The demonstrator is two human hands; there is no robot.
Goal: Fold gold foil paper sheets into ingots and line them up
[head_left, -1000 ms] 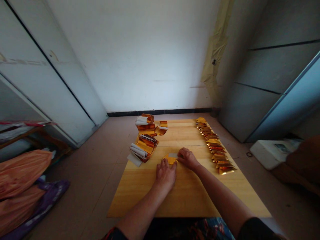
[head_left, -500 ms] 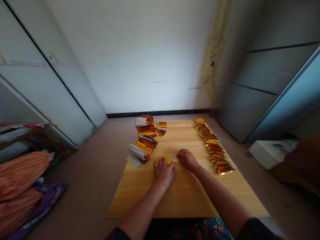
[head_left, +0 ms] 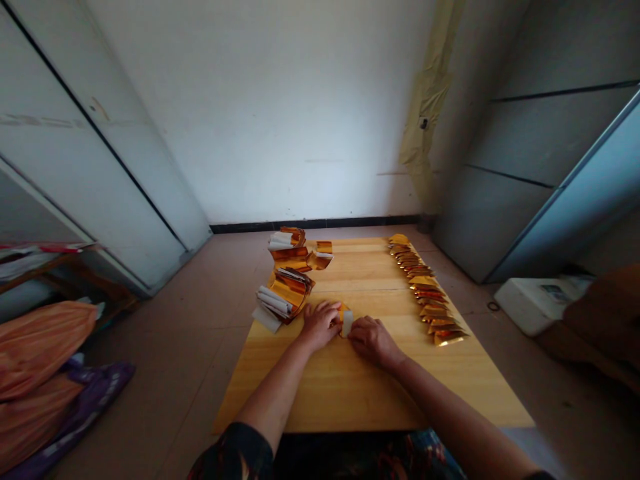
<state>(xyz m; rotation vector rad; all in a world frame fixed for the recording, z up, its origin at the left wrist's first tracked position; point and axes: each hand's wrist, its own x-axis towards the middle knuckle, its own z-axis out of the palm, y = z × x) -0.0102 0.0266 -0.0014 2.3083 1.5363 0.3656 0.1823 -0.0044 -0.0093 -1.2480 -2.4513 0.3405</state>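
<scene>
A small sheet of gold foil paper (head_left: pixel 347 323), partly folded with its pale grey backing showing, lies on the wooden table between my hands. My left hand (head_left: pixel 321 325) grips its left edge with bent fingers. On its right side, my right hand (head_left: pixel 373 340) is closed on the edge, the fingertips pinched down near the tabletop. Left of my hands rests a curled stack of gold foil sheets (head_left: pixel 290 293) with grey backs. Behind it are more curled foil sheets (head_left: pixel 290 257). Along the right side runs a row of folded gold foil pieces (head_left: pixel 425 290).
The wooden table (head_left: pixel 320 393) stands before a white wall (head_left: pixel 300 120). Orange and purple bags (head_left: pixel 45 360) lie on the floor at left, beside a low shelf. A white box (head_left: pixel 530 303) sits on the right near a grey cabinet (head_left: pixel 500 167).
The foil sheet has turned, and its grey part now stands upright between my hands. My left hand has shifted up and closed in on it; my right hand has come slightly nearer me.
</scene>
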